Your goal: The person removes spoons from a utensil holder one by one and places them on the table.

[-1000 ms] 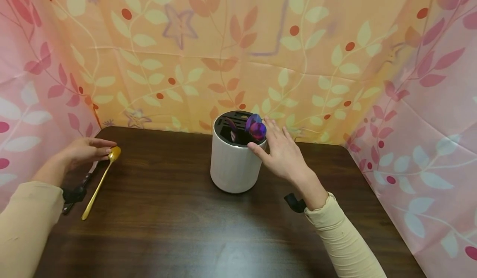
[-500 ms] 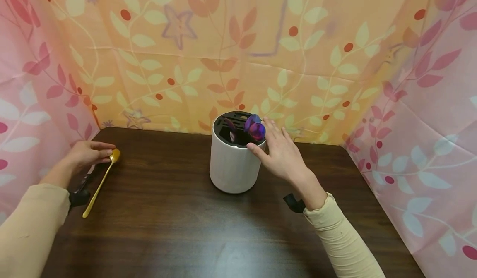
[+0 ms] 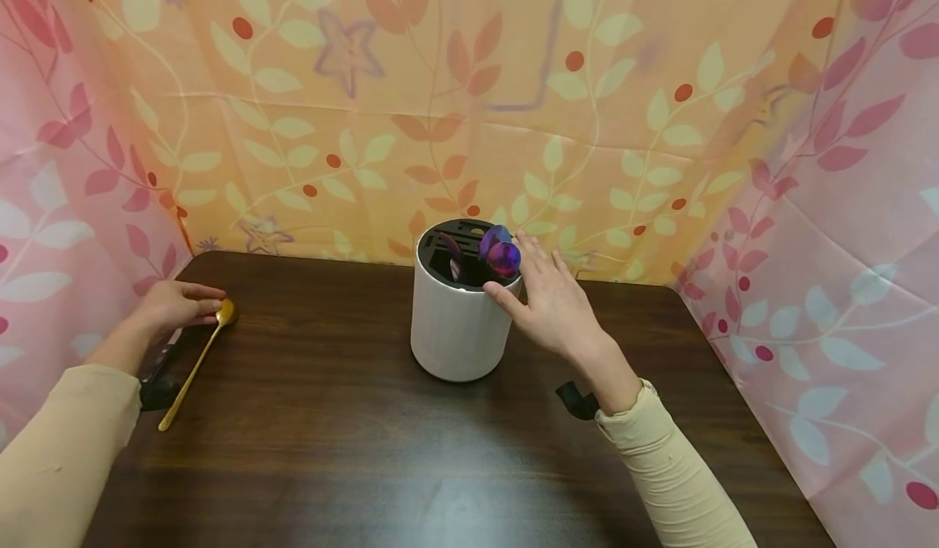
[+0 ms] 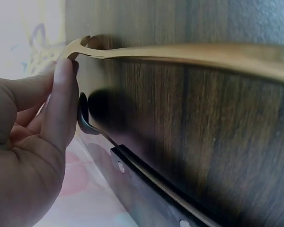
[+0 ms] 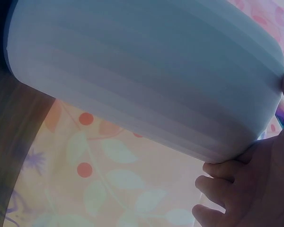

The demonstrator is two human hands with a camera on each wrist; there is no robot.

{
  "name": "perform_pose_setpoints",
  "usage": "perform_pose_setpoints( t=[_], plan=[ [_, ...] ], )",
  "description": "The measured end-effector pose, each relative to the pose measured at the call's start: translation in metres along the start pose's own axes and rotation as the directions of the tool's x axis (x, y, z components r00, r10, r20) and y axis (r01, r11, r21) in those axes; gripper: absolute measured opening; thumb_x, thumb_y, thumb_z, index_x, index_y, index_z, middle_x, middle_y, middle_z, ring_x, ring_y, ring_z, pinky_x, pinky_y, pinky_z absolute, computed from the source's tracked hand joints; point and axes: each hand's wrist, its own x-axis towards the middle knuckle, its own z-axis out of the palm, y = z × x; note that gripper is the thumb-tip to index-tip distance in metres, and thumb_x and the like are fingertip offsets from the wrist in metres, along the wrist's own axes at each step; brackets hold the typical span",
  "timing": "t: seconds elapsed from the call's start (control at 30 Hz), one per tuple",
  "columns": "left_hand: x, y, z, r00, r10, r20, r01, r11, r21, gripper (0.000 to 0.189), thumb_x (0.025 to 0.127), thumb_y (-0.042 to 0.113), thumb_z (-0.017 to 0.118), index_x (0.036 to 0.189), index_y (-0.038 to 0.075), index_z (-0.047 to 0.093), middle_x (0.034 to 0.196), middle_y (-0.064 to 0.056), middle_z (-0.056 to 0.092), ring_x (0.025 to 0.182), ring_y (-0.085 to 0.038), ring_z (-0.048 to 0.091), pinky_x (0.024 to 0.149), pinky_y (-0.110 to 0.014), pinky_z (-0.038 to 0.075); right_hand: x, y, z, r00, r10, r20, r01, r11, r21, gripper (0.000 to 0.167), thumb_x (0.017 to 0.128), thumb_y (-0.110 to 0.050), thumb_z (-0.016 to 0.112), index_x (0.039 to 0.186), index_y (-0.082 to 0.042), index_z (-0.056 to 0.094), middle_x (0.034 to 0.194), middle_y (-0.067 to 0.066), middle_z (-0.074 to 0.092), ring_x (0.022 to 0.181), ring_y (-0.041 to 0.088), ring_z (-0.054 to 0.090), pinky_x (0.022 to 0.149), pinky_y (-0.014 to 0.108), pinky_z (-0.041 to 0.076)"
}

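Note:
My left hand (image 3: pixel 170 305) pinches the bowl end of a gold spoon (image 3: pixel 192 375) between thumb and fingertips, at the table's left side. Its long handle (image 4: pixel 180 53) points back toward me. Below that hand lies a second spoon with a black handle (image 4: pixel 151 179), mostly covered by the wrist in the head view. My right hand (image 3: pixel 553 303), fingers straight and spread, rests against the upper right side of a white round utensil holder (image 3: pixel 458 336), thumb near the front rim. Shiny purple-blue utensils (image 3: pixel 502 256) stand in the holder's black slotted top.
The dark wooden table (image 3: pixel 352 450) carries the holder near its middle back. Behind it hangs an orange leaf-patterned curtain (image 3: pixel 293 83). Pink curtains (image 3: pixel 829 287) close in both sides.
My left hand has shifted slightly right and toward me, fingertips staying at the gold spoon's bowl. More of the black-handled spoon is hidden. The right hand and holder keep their places.

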Motion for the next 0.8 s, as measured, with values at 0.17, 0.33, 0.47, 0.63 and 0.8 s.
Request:
perform_pose_setpoints(
  t=[0.17, 0.33, 0.47, 0.63, 0.8],
  plan=[
    [-0.0004, 0.0005, 0.0005, 0.999, 0.002, -0.039, 0.002, 0.994, 0.111, 0.042, 0.105, 0.001, 0.057, 0.131, -0.030, 0.048, 0.105, -0.030, 0.072, 0.073, -0.007, 0.073, 0.072, -0.030, 0.064, -0.0006, -0.0003, -0.0003, 1.000, -0.006, -0.004, 0.007, 1.000, 0.004, 0.098, 0.101, -0.076, 0.035, 0.167, -0.007, 0.017, 0.173, 0.010, 0.018, 0.160, 0.027, 0.015, 0.130, 0.052, 0.007],
    [-0.0033, 0.0021, 0.0009, 0.994, 0.075, -0.074, -0.049, 0.952, 0.302, 0.041, 0.101, 0.006, 0.066, 0.124, -0.027, 0.056, 0.099, -0.031, 0.074, 0.071, -0.012, 0.073, 0.063, -0.021, 0.059, -0.0009, -0.0006, -0.0004, 1.000, -0.005, -0.007, 0.005, 1.000, 0.009, 0.097, 0.100, -0.077, 0.034, 0.167, -0.008, 0.017, 0.173, 0.010, 0.019, 0.160, 0.025, 0.014, 0.130, 0.052, 0.007],
    [-0.0049, 0.0032, 0.0019, 0.988, 0.130, -0.087, -0.086, 0.915, 0.394, 0.045, 0.095, 0.008, 0.073, 0.122, -0.025, 0.059, 0.102, -0.031, 0.074, 0.073, -0.006, 0.069, 0.061, -0.014, 0.051, -0.0009, -0.0008, -0.0012, 1.000, -0.008, -0.010, 0.008, 1.000, 0.011, 0.097, 0.100, -0.077, 0.035, 0.167, -0.008, 0.018, 0.173, 0.011, 0.020, 0.160, 0.024, 0.013, 0.130, 0.052, 0.007],
    [-0.0065, 0.0039, 0.0040, 0.982, 0.163, -0.097, -0.103, 0.888, 0.448, 0.046, 0.092, 0.011, 0.077, 0.121, -0.022, 0.063, 0.105, -0.029, 0.074, 0.078, -0.002, 0.062, 0.063, -0.013, 0.046, -0.0011, -0.0014, -0.0020, 1.000, -0.009, -0.007, 0.009, 1.000, 0.013, 0.097, 0.101, -0.076, 0.036, 0.167, -0.007, 0.018, 0.173, 0.011, 0.019, 0.160, 0.024, 0.012, 0.130, 0.052, 0.006],
    [-0.0077, 0.0021, 0.0070, 0.978, 0.179, -0.105, -0.109, 0.874, 0.474, 0.043, 0.091, 0.010, 0.077, 0.119, -0.021, 0.065, 0.106, -0.030, 0.074, 0.084, -0.013, 0.065, 0.064, -0.013, 0.045, -0.0010, -0.0017, -0.0008, 1.000, -0.002, 0.000, 0.002, 1.000, 0.012, 0.098, 0.100, -0.077, 0.034, 0.167, -0.008, 0.018, 0.173, 0.009, 0.018, 0.160, 0.024, 0.012, 0.130, 0.051, 0.006]
  ],
)
